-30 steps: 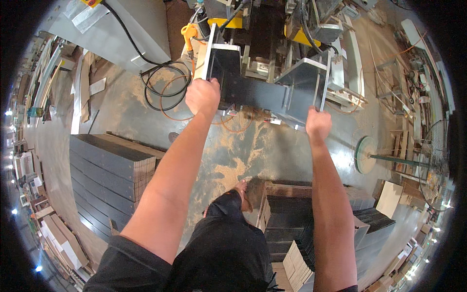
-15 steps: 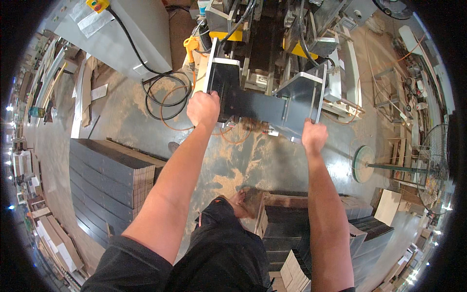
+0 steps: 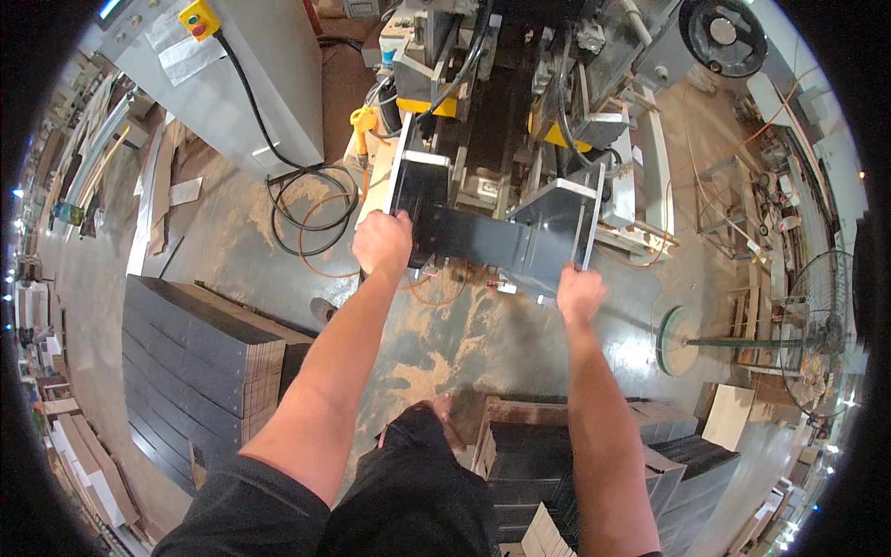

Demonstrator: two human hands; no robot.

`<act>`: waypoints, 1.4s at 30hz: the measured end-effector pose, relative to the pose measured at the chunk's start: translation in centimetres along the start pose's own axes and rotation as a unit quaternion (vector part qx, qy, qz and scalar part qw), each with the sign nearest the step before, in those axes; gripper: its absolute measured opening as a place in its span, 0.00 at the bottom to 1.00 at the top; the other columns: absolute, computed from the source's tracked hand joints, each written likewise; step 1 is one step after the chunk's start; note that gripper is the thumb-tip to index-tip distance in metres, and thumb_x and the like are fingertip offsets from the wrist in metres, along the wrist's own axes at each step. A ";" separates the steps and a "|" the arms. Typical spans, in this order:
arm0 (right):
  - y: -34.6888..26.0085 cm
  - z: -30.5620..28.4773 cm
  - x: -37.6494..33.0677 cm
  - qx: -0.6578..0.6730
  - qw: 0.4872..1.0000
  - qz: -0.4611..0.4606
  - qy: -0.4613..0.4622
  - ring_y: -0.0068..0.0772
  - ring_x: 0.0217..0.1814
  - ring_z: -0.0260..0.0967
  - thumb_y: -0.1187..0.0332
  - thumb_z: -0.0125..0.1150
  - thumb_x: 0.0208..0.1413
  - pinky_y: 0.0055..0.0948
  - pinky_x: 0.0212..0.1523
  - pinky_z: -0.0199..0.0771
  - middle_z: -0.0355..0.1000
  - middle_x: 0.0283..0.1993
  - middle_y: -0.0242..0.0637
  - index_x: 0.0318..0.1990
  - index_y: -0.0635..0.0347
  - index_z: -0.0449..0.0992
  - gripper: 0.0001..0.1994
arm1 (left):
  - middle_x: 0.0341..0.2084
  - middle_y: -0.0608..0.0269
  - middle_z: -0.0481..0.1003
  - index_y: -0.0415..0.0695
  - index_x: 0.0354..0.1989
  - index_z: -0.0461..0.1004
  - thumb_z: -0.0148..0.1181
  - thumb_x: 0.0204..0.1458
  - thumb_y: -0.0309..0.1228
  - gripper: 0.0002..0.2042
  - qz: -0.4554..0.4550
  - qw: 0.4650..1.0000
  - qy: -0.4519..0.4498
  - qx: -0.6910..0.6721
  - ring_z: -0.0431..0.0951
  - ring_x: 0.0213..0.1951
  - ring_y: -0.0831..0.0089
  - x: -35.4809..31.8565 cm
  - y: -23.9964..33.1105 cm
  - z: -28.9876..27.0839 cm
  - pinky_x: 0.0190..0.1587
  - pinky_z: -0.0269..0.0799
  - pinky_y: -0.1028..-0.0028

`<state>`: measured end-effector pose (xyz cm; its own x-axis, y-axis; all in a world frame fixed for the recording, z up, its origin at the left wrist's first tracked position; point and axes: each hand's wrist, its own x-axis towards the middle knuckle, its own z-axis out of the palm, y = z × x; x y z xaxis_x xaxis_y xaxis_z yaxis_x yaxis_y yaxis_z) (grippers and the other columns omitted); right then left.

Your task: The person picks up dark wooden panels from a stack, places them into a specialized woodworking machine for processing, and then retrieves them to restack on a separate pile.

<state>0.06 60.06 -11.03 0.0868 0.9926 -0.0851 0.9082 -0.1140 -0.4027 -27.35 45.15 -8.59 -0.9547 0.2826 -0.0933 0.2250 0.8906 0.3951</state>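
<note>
At the front of the machine, a dark flat panel (image 3: pixel 478 237) spans crosswise between two dark side plates with pale edges. My left hand (image 3: pixel 380 243) is closed at the near end of the left pale rail (image 3: pixel 400 167), thumb on top. My right hand (image 3: pixel 580 292) closes round the near end of the right metal rail (image 3: pixel 593 215). The fingers' undersides are hidden, so I cannot tell whether they also touch the panel. Both arms reach forward, roughly level with each other.
Stacks of dark panels stand at the left (image 3: pixel 195 348) and lower right (image 3: pixel 529 441). A grey cabinet (image 3: pixel 251 102) carries a yellow button box (image 3: pixel 200 20). Cable coils (image 3: pixel 311 209) lie on the dusty floor. A pedestal fan (image 3: pixel 817 330) stands right; a black handwheel (image 3: pixel 724 35) sits top right.
My view has tilted, so the machine, the rails and both hands appear lower in the picture. Both hands keep their grip on the rail ends; the panel stays between the side plates.
</note>
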 end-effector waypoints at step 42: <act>-0.7 -3.6 -1.3 0.108 0.989 0.051 -0.086 0.58 0.49 0.77 0.52 0.60 0.56 0.50 0.53 0.76 0.79 0.46 0.54 0.41 0.62 0.81 0.20 | 0.34 0.38 0.80 0.30 0.34 0.79 0.58 0.60 0.46 0.24 0.082 0.996 0.020 -0.006 0.81 0.38 0.41 0.2 -0.9 0.9 0.41 0.76 0.48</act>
<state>0.81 58.95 -7.37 0.0863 0.9559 -0.2809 0.7884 -0.2378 -0.5673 -27.60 44.69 -9.77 -0.9123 0.4095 0.0102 0.3768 0.8292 0.4129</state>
